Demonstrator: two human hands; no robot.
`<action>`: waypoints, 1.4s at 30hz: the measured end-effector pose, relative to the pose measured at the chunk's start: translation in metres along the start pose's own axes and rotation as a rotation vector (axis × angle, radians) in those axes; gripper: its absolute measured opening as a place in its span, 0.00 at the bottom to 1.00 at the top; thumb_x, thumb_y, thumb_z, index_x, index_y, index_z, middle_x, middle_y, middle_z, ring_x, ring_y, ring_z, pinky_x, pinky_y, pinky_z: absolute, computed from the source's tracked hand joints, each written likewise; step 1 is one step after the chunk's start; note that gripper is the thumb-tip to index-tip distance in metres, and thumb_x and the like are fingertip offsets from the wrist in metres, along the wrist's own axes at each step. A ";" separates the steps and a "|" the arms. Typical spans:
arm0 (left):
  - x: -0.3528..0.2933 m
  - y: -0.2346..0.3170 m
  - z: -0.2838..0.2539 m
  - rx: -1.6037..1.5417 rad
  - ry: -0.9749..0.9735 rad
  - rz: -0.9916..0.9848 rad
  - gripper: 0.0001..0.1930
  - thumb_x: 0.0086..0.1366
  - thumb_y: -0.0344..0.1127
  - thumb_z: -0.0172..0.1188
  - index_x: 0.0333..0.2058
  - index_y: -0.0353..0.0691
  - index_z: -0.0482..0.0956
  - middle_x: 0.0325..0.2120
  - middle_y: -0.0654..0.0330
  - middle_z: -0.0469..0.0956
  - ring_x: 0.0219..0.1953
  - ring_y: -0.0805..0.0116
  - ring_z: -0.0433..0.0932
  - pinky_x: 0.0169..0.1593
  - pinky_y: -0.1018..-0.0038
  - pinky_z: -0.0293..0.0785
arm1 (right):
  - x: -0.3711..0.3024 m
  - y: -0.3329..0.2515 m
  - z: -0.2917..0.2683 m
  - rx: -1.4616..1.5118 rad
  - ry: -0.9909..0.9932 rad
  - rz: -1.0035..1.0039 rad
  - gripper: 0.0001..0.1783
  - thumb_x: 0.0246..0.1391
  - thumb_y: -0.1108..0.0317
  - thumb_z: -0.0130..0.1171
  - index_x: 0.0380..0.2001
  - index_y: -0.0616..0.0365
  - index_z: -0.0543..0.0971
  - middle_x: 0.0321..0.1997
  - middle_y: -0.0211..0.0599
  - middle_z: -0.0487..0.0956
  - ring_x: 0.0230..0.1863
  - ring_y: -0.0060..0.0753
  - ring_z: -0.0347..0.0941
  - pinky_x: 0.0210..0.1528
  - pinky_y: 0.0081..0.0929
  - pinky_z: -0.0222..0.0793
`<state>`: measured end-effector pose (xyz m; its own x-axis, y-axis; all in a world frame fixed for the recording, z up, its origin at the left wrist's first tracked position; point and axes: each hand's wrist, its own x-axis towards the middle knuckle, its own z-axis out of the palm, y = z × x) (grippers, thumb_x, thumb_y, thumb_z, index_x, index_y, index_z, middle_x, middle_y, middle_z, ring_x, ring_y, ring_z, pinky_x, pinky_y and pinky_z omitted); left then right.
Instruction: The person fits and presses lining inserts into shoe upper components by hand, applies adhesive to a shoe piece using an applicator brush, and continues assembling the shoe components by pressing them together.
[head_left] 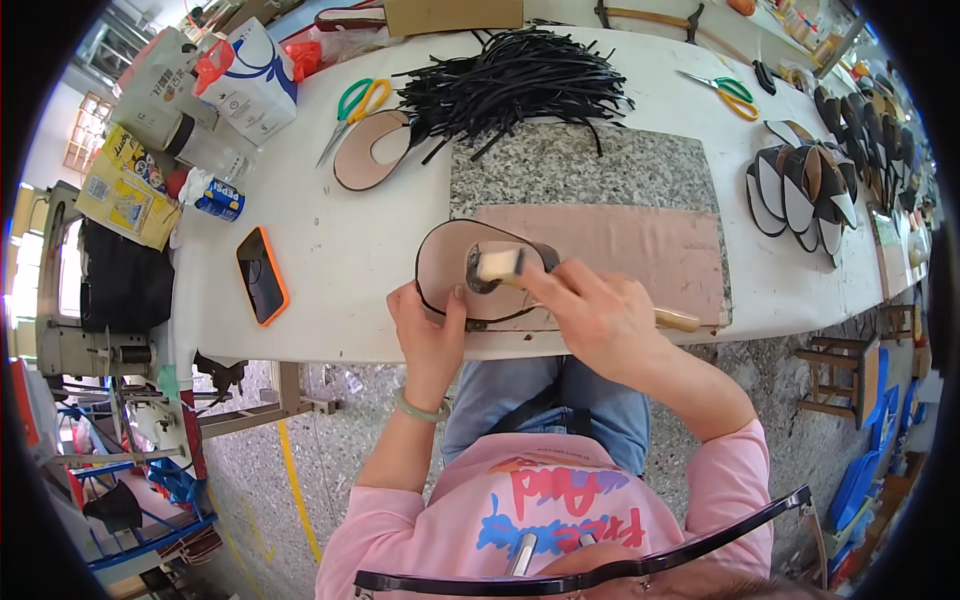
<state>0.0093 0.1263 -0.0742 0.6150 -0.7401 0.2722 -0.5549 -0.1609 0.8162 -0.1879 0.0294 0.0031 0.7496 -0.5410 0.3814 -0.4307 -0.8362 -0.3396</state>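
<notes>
Right hand (605, 310), reaching in from the lower right, curls around the wooden handle of a hammer (499, 265) whose head is over a pink shoe piece (440, 255), while the left hand (428, 325) pinches that piece's near-left rim between thumb and fingers. Both are close to the table's (335, 235) front edge, with the shoe piece at the left end of a pink mat (645, 245), bare toward its right. Beyond lie a stone slab (620, 165) and heaped black strips (515, 85); open tabletop runs left to a phone (263, 276).
</notes>
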 end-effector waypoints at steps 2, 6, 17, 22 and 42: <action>0.004 0.001 -0.002 0.146 0.028 0.106 0.13 0.61 0.33 0.63 0.39 0.31 0.74 0.30 0.54 0.73 0.37 0.60 0.71 0.41 0.66 0.69 | 0.000 -0.003 0.007 -0.047 -0.090 -0.023 0.34 0.46 0.72 0.58 0.60 0.41 0.70 0.28 0.33 0.72 0.26 0.38 0.76 0.25 0.36 0.72; 0.041 -0.015 -0.021 -0.224 0.021 -0.218 0.15 0.63 0.38 0.63 0.25 0.33 0.74 0.18 0.68 0.67 0.22 0.77 0.61 0.27 0.75 0.60 | -0.002 0.007 -0.009 0.111 -0.164 0.029 0.32 0.48 0.73 0.60 0.59 0.45 0.72 0.34 0.37 0.77 0.30 0.43 0.78 0.30 0.35 0.75; 0.214 -0.124 -0.037 0.042 0.158 -0.195 0.21 0.57 0.44 0.64 0.34 0.26 0.81 0.29 0.50 0.82 0.32 0.60 0.78 0.39 0.65 0.72 | -0.139 0.123 -0.102 0.410 0.549 1.093 0.27 0.53 0.73 0.62 0.58 0.59 0.71 0.35 0.31 0.78 0.21 0.16 0.67 0.21 0.17 0.63; 0.249 -0.119 -0.022 0.362 -0.213 -0.187 0.29 0.62 0.48 0.61 0.50 0.25 0.73 0.44 0.41 0.77 0.49 0.48 0.75 0.54 0.62 0.70 | -0.199 0.166 -0.120 0.572 0.497 1.330 0.23 0.51 0.66 0.65 0.49 0.61 0.74 0.33 0.34 0.78 0.19 0.19 0.67 0.17 0.20 0.62; 0.135 0.082 0.069 -0.072 -0.154 0.410 0.26 0.64 0.39 0.62 0.59 0.43 0.67 0.55 0.60 0.65 0.42 0.73 0.66 0.40 0.77 0.67 | -0.028 0.268 -0.101 -0.495 0.866 0.602 0.46 0.41 0.60 0.73 0.61 0.61 0.63 0.48 0.42 0.72 0.56 0.48 0.64 0.58 0.47 0.53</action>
<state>0.0079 -0.0324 -0.0053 0.2583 -0.8226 0.5066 -0.6916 0.2086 0.6915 -0.3755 -0.1882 -0.0115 -0.1546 -0.5830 0.7976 -0.8926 -0.2636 -0.3657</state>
